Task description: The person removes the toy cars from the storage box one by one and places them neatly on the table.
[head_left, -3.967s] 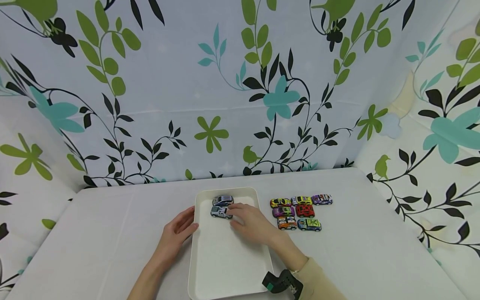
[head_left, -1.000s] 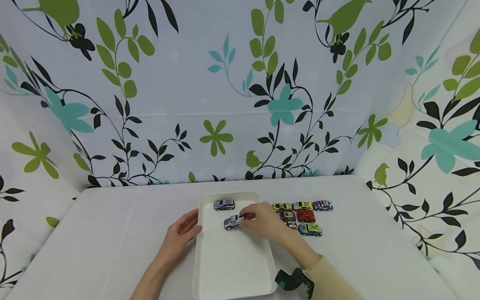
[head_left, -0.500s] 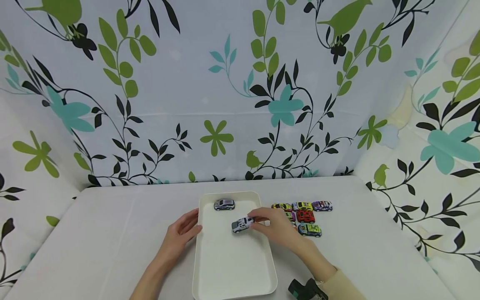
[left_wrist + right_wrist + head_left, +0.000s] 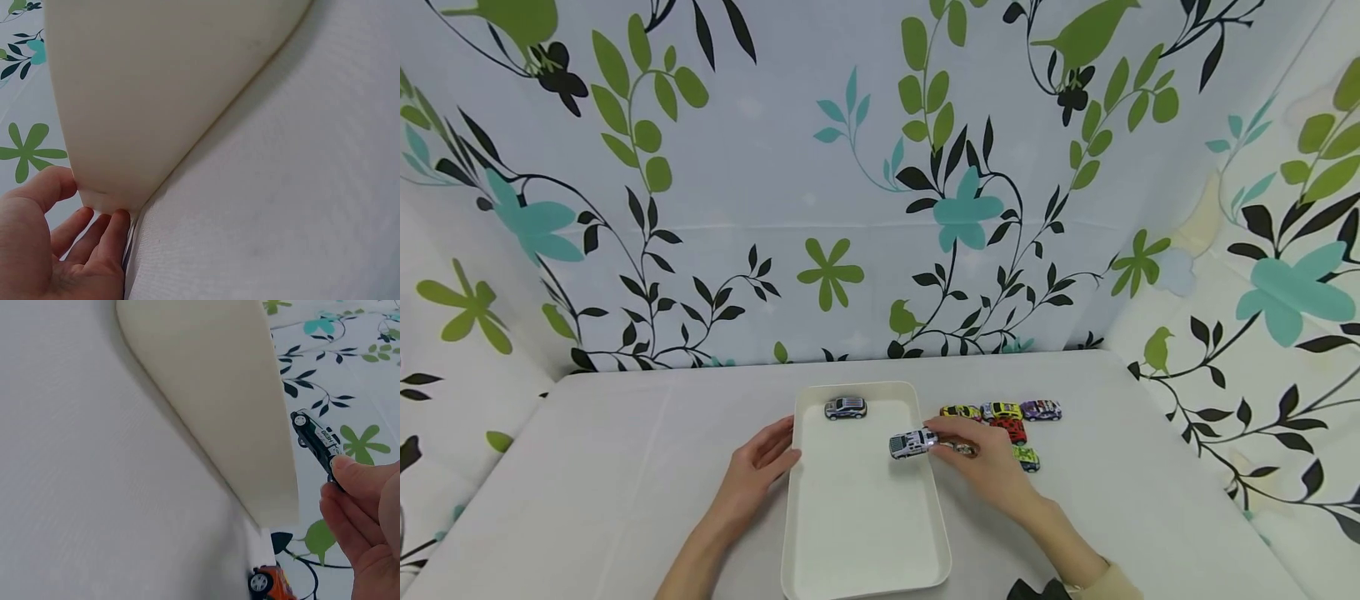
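Note:
My right hand (image 4: 981,458) pinches the rear end of a white and black toy police car (image 4: 912,443) between thumb and fingers, above the right side of the white tray (image 4: 865,533). The right wrist view shows the toy police car (image 4: 317,439) raised past the tray's rim, its wheels off any surface. At the tray's left edge, my left hand (image 4: 758,467) holds the rim, its thumb over the edge and fingers against the outer wall. A silver-grey toy car (image 4: 846,407) stands in the tray's far left corner.
Right of the tray several toy cars stand close together, among them a purple car (image 4: 1042,409), a red car (image 4: 1009,429) and a green-yellow car (image 4: 1026,458). My right hand partly covers this group. A patterned cloth (image 4: 850,208) hangs behind the white table (image 4: 625,467).
The white toy police car has left its spot beside the silver-grey car; my right hand has carried it rightward to the tray's right edge. My left hand keeps its place on the rim.

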Tool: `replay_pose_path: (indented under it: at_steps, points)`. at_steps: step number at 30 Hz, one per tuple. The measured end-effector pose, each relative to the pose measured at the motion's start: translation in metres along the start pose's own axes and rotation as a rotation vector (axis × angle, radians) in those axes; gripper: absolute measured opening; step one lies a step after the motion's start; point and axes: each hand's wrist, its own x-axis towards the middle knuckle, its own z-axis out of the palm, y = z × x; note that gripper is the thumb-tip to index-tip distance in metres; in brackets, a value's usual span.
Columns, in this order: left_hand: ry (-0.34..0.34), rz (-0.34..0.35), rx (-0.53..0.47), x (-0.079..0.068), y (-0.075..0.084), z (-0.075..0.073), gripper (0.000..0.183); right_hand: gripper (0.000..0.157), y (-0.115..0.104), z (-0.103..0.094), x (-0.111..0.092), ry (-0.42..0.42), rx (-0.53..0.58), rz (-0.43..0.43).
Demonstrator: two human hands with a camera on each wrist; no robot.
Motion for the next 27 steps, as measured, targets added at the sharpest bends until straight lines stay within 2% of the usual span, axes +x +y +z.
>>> replay_pose_path:
  at_steps: [7,12,16,19,23,27]
  points:
    - [-0.001,0.000,-0.005,-0.001,0.001,0.001,0.056,0.033,0.008,-0.018,-0.013,0.054,0.089,0.040]
    - [0.013,-0.010,0.007,-0.001,0.002,0.001,0.057,0.032,0.021,-0.024,-0.015,0.070,0.090,0.090]
    - [0.018,-0.012,0.005,-0.003,0.002,0.000,0.058,0.033,0.023,-0.025,-0.014,0.062,0.089,0.099]
    - [0.009,-0.012,-0.003,-0.004,0.002,0.001,0.057,0.032,0.023,-0.029,-0.014,0.065,0.087,0.139]
    - [0.006,-0.005,-0.001,-0.004,0.003,0.001,0.056,0.032,0.025,-0.040,-0.016,0.078,0.110,0.204]
    - [0.008,-0.008,-0.008,-0.003,0.003,0.001,0.057,0.030,0.030,-0.054,-0.018,0.109,0.090,0.205]
